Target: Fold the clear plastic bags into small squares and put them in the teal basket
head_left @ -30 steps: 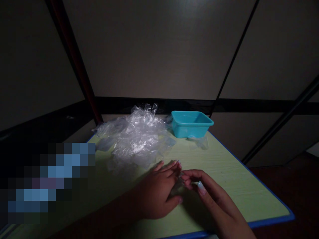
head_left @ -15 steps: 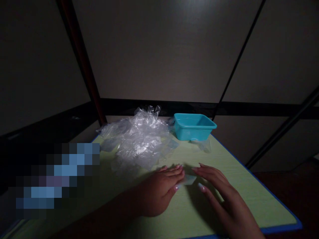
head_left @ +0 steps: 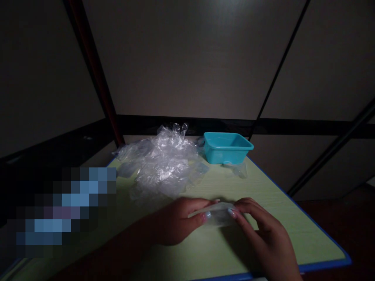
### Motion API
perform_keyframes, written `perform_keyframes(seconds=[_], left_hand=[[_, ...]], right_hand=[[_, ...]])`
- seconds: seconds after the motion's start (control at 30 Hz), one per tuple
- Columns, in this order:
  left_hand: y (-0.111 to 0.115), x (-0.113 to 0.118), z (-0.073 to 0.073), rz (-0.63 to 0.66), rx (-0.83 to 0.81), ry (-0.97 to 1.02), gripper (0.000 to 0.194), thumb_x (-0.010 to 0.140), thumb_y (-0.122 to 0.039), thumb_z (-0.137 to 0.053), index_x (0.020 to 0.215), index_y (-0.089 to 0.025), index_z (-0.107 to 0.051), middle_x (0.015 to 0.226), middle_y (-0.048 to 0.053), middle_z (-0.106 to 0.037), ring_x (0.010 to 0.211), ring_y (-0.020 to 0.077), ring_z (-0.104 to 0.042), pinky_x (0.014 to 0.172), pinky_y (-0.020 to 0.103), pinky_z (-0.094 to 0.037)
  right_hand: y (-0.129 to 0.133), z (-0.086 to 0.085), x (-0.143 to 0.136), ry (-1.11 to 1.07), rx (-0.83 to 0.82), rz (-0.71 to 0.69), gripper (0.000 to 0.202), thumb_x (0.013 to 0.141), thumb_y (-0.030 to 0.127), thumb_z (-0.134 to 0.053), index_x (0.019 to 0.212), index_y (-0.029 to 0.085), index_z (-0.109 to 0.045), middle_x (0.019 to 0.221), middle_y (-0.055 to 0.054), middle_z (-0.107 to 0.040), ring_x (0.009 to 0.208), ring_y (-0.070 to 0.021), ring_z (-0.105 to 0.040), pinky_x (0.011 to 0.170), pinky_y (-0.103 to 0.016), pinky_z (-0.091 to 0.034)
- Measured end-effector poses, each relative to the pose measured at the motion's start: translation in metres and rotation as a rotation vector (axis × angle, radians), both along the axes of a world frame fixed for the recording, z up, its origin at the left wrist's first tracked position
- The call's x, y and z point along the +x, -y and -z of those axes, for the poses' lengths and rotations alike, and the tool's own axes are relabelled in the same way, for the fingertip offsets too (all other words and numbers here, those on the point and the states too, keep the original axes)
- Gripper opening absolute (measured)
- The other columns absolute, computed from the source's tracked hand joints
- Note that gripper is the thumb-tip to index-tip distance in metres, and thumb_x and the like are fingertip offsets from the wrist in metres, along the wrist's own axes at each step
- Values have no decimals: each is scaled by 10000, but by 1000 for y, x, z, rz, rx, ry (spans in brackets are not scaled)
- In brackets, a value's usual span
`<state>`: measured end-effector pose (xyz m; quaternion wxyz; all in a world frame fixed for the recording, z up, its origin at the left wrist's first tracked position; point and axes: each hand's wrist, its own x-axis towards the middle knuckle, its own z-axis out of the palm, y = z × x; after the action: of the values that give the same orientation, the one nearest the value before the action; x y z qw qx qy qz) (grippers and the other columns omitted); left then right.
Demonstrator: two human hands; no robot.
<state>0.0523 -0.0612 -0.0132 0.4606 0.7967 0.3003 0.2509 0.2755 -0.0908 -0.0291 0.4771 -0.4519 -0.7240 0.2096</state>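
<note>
Between my hands, just over the table, is a small clear plastic bag point(head_left: 219, 219), its upper edge bowed upward. My left hand point(head_left: 183, 220) pinches its left side with the thumb in front and the fingers behind. At the bag's right corner my right hand point(head_left: 265, 230) grips with thumb and index finger, the other fingers curled behind. A heap of crumpled clear plastic bags point(head_left: 164, 164) lies beyond my left hand. Past my right hand stands a turquoise plastic basin point(head_left: 225, 155); its inner floor is hidden by the front wall.
The pale green table point(head_left: 293, 234) has a blue edge. One flat clear bag point(head_left: 238, 170) lies against the front of the basin. Behind the table rise dark panelled doors point(head_left: 187, 66). A blurred-out patch point(head_left: 70, 203) covers the left side.
My left hand was flat over the plastic on the table and my right hand was open beside it. Now both hands hold the bag, raised slightly with its edge spread.
</note>
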Motion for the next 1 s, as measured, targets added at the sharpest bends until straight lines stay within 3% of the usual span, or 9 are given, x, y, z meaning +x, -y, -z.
perform_keyframes(seconds=[0.17, 0.3, 0.4, 0.53, 0.67, 0.73, 0.8, 0.9, 1.0], left_hand=[[-7, -4, 1, -59, -179, 142, 363, 941, -324, -489, 1289, -230, -530, 1326, 44, -550, 1214, 225, -505, 1033, 388, -355], [-10, -6, 1, -80, -424, 233, 457, 909, -402, -534, 1314, -195, -490, 1127, 97, -672, 924, 227, -675, 823, 365, -492], [-11, -6, 1, -102, -514, 217, 484, 893, -415, -552, 1328, -221, -465, 1083, 101, -684, 740, 174, -697, 661, 281, -505], [-14, -4, 3, -174, -582, 241, 577, 828, -432, -628, 1321, -200, -440, 972, 104, -674, 661, 185, -701, 606, 288, -533], [-15, -2, 4, -228, -601, 182, 599, 805, -435, -631, 1298, -188, -398, 991, 113, -634, 605, 197, -703, 501, 244, -517], [-15, -1, 4, -267, -495, 81, 520, 837, -420, -577, 1273, -188, -416, 1051, 114, -623, 516, 137, -665, 442, 209, -477], [-13, -1, 4, -354, -240, -55, 409, 839, -381, -566, 1198, -191, -513, 1077, 89, -621, 502, 97, -615, 459, 218, -475], [-9, -1, 6, -420, 235, -163, 291, 812, -310, -610, 1080, -198, -630, 1077, 71, -620, 822, 181, -627, 753, 320, -515], [-6, 1, 10, -253, 480, -177, 403, 839, -317, -605, 1224, -208, -568, 1264, 93, -556, 1185, 244, -487, 1025, 399, -361]], right_hand=[[2, 2, 9, -181, -172, 109, 154, 821, 388, -623, 786, 239, -639, 798, -11, -653, 765, -194, -601, 680, -290, -443], [0, 5, 15, -346, -301, 144, 208, 767, 434, -674, 778, 227, -655, 762, -11, -660, 748, -194, -597, 664, -286, -443], [-4, 8, 18, -402, -367, 141, 221, 742, 442, -697, 783, 226, -675, 764, -15, -675, 734, -191, -605, 653, -284, -453], [-9, 11, 21, -346, -439, 178, 296, 725, 492, -685, 796, 205, -699, 744, -45, -703, 662, -212, -629, 573, -300, -469], [-14, 15, 21, -168, -417, 225, 354, 773, 509, -616, 908, 194, -702, 823, -81, -726, 719, -250, -665, 626, -345, -491], [-16, 18, 21, -73, -385, 258, 373, 791, 507, -588, 977, 197, -682, 817, -77, -723, 719, -255, -666, 637, -355, -486], [-17, 20, 21, 6, -363, 287, 399, 803, 507, -562, 1033, 194, -654, 788, -69, -712, 696, -253, -660, 621, -357, -478], [-17, 21, 20, 65, -352, 298, 419, 827, 500, -521, 1084, 183, -616, 774, -64, -691, 681, -247, -649, 612, -358, -467], [-17, 21, 18, 82, -357, 287, 418, 846, 493, -495, 1117, 188, -582, 781, -61, -679, 674, -239, -637, 614, -359, -465]])
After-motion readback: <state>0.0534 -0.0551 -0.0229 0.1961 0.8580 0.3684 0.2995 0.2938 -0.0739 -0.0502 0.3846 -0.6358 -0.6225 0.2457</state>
